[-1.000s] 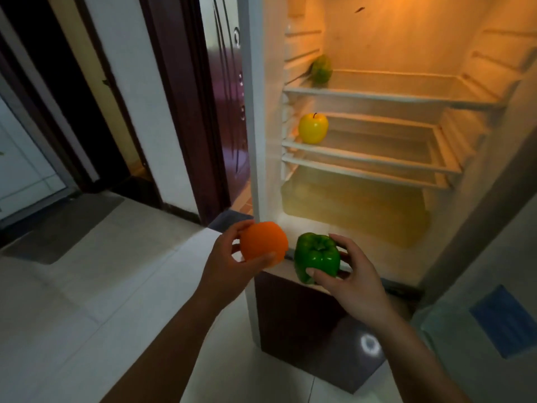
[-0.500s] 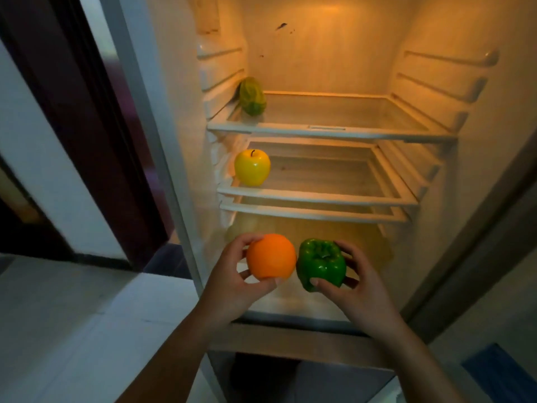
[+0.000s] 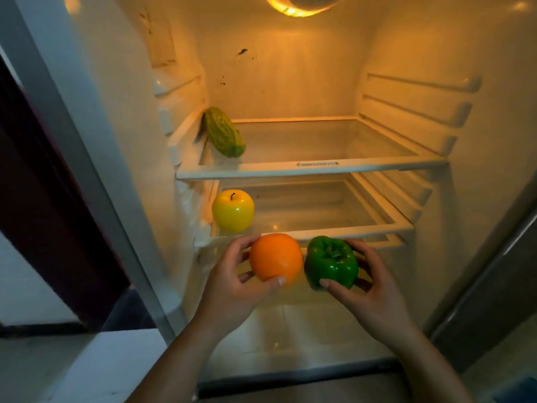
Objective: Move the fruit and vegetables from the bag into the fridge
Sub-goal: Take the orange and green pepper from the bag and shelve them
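My left hand (image 3: 232, 289) grips an orange (image 3: 275, 257) and my right hand (image 3: 374, 295) grips a green bell pepper (image 3: 331, 261). Both are held side by side just in front of the lower shelf's front edge, inside the open fridge (image 3: 290, 82). A yellow apple (image 3: 232, 210) sits at the left end of the lower glass shelf (image 3: 334, 228). A green bitter gourd (image 3: 223, 132) lies at the back left of the upper glass shelf (image 3: 319, 167). The bag is out of view.
The fridge lamp (image 3: 302, 5) glows at the top. Ribbed shelf rails (image 3: 415, 112) line the right wall. The fridge floor (image 3: 290, 338) lies below my hands. A dark wooden door frame (image 3: 49, 199) stands to the left; the fridge door edge (image 3: 494, 257) is at right.
I have come closer to the fridge, and both hands have carried the orange and the pepper up and inward, from the fridge's bottom edge to the lower shelf's front.
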Available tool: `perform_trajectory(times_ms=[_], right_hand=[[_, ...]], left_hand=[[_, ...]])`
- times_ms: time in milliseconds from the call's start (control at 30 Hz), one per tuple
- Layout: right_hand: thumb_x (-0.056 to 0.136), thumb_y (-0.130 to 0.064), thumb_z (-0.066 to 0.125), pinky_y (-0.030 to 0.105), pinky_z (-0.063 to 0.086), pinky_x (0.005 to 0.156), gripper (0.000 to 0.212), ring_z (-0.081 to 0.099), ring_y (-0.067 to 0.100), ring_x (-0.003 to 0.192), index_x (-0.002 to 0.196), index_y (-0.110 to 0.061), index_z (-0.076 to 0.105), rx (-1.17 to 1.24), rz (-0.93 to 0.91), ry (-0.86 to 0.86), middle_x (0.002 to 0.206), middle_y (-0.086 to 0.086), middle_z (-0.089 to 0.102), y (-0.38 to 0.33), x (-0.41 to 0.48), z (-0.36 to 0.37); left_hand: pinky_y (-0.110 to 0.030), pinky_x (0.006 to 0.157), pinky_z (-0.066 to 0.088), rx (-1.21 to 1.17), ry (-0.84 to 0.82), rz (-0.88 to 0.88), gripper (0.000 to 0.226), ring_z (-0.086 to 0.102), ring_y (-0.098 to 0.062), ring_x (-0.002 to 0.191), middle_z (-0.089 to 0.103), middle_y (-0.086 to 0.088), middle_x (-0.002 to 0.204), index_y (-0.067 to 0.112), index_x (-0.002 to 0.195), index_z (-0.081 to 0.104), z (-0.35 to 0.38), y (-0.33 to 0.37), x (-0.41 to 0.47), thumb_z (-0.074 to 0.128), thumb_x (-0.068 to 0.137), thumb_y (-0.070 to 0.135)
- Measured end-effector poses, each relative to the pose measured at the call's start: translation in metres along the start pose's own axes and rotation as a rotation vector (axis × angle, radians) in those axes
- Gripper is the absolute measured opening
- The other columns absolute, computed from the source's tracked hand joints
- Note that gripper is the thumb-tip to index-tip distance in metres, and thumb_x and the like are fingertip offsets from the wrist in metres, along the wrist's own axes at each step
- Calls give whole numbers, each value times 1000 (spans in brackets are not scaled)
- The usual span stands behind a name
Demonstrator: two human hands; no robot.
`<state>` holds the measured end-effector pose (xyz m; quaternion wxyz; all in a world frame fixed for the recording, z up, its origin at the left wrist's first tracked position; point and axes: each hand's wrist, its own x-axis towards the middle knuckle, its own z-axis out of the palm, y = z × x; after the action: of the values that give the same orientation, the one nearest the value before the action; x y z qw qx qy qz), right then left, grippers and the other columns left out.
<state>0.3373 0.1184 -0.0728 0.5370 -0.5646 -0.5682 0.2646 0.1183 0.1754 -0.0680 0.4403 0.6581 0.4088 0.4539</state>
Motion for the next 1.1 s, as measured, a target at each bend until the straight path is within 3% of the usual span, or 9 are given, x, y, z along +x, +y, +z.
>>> perform_trajectory(times_ms=[233,367,500,600,700,867,967,1100], right_hand=[[54,-45,73,22,49,84,83,51,8,116,130,-31,42,-32,-15,8,130,-8,48,-11,33,-21],[51,-50,73,24,49,86,83,51,7,115,128,-35,44,-25,-15,-22,129,-10,50,-9,42,-22],[50,-48,73,17,46,81,78,50,1,113,122,-43,43,-25,-25,-28,126,-16,50,-12,46,-25],[51,-49,74,16,45,81,78,50,1,114,122,-44,43,-41,-63,-25,126,-16,50,-20,52,-30],[52,-52,76,15,50,79,77,50,-4,112,121,-47,43,-39,-128,-44,124,-20,50,-34,54,-34],[58,-56,77,24,52,85,74,53,3,114,124,-43,46,-42,-257,-10,125,-16,54,-61,60,-33],[56,-58,72,23,53,85,81,53,4,116,129,-34,45,-61,-325,-11,129,-12,52,-85,73,-31],[61,-51,77,21,55,80,75,55,5,113,127,-31,47,-40,-354,-2,125,-14,53,-118,109,-22]], left_hand=[[-10,79,48,95,61,93,71,46,10,115,49,23,124,49,112,51,2,0,13,87,55,27],[-6,76,46,76,95,100,72,47,15,110,47,23,124,49,113,50,6,4,22,87,57,24],[-9,74,49,22,145,87,69,53,6,109,49,17,124,54,108,51,12,7,28,87,59,21],[-12,73,51,10,174,62,71,55,-1,108,50,16,124,54,109,51,12,9,29,89,52,35],[-15,74,52,8,211,74,72,53,7,110,50,19,123,51,111,51,9,12,28,84,48,47],[-11,72,51,10,222,86,71,53,11,104,47,23,122,47,112,51,2,21,27,87,51,39],[-11,71,51,-11,234,97,72,52,15,104,48,20,123,47,112,51,-1,24,28,82,47,45],[-19,76,52,18,223,93,72,52,0,113,50,14,125,48,111,51,-2,26,32,77,45,52]])
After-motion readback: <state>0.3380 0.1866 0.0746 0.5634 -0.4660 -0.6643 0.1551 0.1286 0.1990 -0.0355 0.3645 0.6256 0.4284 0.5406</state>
